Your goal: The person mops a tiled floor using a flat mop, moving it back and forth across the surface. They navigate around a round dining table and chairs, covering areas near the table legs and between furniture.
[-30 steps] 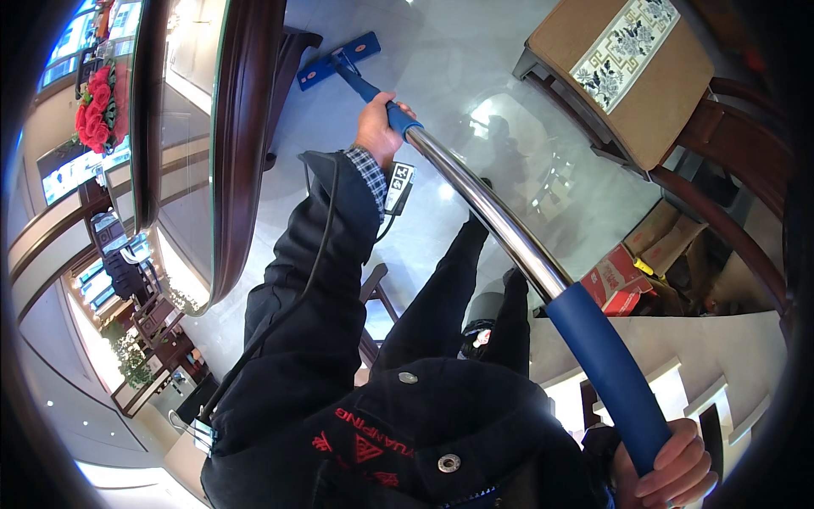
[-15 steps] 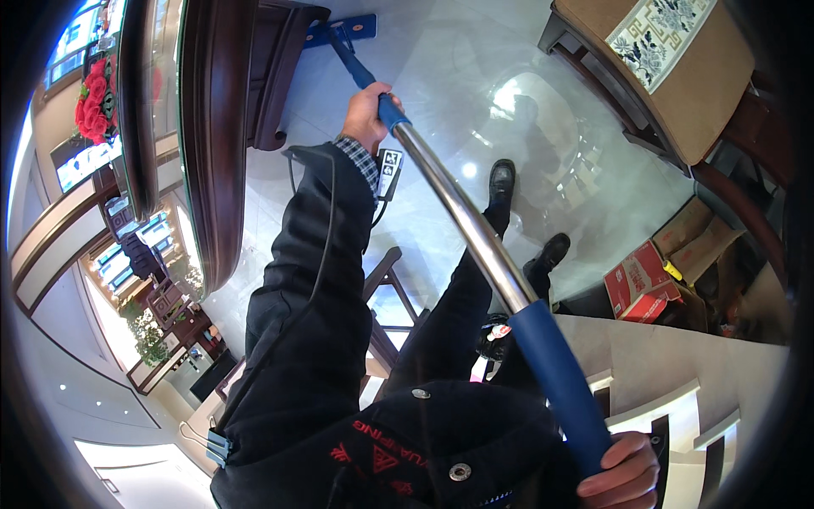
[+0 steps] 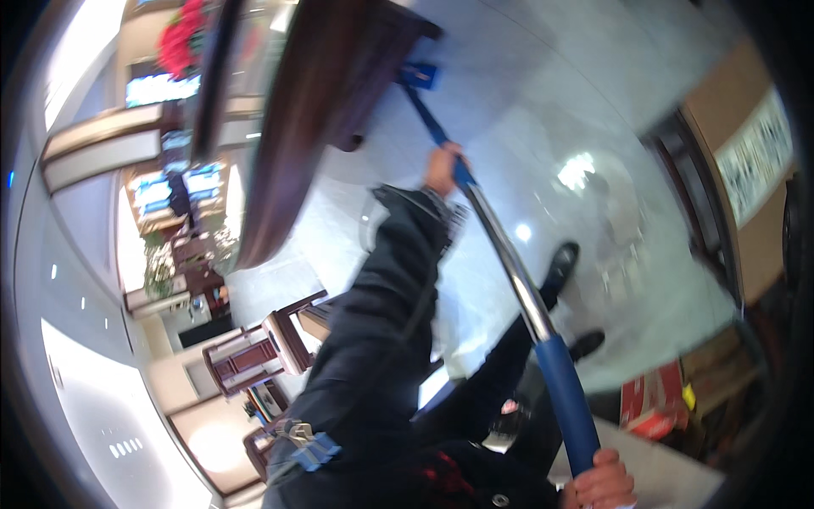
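Note:
A flat mop (image 3: 506, 246) with a blue and silver pole runs slantwise across the view. My left hand (image 3: 442, 168) is wrapped round the blue part of the pole, toward the far end. At the near end, the fingers of my right hand (image 3: 604, 482) curl round the thick blue grip (image 3: 566, 407). The blue mop head (image 3: 421, 75) lies on the shiny floor (image 3: 543, 102) beside the base of a dark wooden piece of furniture (image 3: 326, 93), which hides part of it. Motion blurs the picture somewhat.
To the right stands a brown-topped table (image 3: 746, 237) with a patterned runner (image 3: 757, 157). Nearer me a red box (image 3: 651, 403) sits beside cardboard. Red flowers (image 3: 181, 41) show at upper left, and a wooden chair (image 3: 246, 360) at lower left. My shoes (image 3: 561, 263) are below the pole.
The view has swung, so the furniture, table and mop appear farther right. The mop head shows less beyond the furniture's edge. Both hands keep their hold on the pole.

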Available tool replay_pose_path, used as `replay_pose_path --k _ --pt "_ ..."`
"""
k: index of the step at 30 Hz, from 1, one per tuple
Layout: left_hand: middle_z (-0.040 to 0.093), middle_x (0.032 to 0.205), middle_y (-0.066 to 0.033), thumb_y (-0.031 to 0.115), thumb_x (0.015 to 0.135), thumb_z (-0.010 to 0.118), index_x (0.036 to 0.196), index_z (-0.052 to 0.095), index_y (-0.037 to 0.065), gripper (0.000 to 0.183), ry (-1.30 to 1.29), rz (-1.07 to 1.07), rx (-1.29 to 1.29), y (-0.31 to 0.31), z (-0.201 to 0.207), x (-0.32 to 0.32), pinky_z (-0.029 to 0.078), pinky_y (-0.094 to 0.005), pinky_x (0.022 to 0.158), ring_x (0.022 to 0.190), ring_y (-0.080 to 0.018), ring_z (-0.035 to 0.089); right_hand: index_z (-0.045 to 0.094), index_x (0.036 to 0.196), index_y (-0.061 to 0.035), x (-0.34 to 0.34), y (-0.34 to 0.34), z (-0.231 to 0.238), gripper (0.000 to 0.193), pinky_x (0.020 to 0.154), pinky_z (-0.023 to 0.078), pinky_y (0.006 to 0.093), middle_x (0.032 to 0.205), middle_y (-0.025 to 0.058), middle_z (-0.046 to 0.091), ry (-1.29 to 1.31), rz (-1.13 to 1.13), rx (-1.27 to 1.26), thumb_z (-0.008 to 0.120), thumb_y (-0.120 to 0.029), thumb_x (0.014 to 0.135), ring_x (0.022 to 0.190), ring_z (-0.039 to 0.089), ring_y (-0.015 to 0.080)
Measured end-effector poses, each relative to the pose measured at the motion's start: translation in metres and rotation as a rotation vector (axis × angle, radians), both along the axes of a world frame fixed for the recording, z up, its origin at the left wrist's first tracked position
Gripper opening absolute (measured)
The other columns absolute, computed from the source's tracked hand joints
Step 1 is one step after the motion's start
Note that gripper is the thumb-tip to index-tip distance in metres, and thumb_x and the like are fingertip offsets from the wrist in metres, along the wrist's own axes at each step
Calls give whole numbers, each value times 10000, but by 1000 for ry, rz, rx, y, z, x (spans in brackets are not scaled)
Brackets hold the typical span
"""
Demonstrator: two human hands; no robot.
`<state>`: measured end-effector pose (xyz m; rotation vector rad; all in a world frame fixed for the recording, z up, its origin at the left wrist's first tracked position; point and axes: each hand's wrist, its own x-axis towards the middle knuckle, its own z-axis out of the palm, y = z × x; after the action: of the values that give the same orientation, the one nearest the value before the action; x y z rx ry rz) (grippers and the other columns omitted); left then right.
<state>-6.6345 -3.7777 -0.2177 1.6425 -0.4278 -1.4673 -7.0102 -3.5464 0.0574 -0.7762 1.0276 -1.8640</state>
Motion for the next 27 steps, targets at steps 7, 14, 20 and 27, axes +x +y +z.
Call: replay_pose_path --k 7,14,20,27 --pt "475 586 -117 121 780 529 821 431 20 146 58 329 148 44 21 2 437 -371 464 500 -239 493 410 747 -47 -13 -17 38 193 649 462 440 641 105 512 -83 182 23 597 -92 768 572 559 255" --pt "467 613 -93 124 760 545 829 409 41 174 157 375 130 66 28 9 444 -347 498 526 -213 488 401 777 -39 -27 -9 24 194 665 471 465 671 126 516 12 480 -120 588 -4 742 598 573 279" --pt "449 628 -76 111 752 544 833 392 53 181 248 477 121 81 35 -23 439 -337 498 532 -194 475 396 792 -44 -44 3 35 184 641 476 461 671 107 524 54 318 -178 576 -73 770 567 571 258" --pt "441 605 -80 121 754 531 811 383 64 168 336 512 84 97 52 -53 420 -323 490 521 -199 458 335 577 -132 -63 -25 71 311 447 390 282 466 -4 369 340 521 -190 463 -152 860 401 385 98"
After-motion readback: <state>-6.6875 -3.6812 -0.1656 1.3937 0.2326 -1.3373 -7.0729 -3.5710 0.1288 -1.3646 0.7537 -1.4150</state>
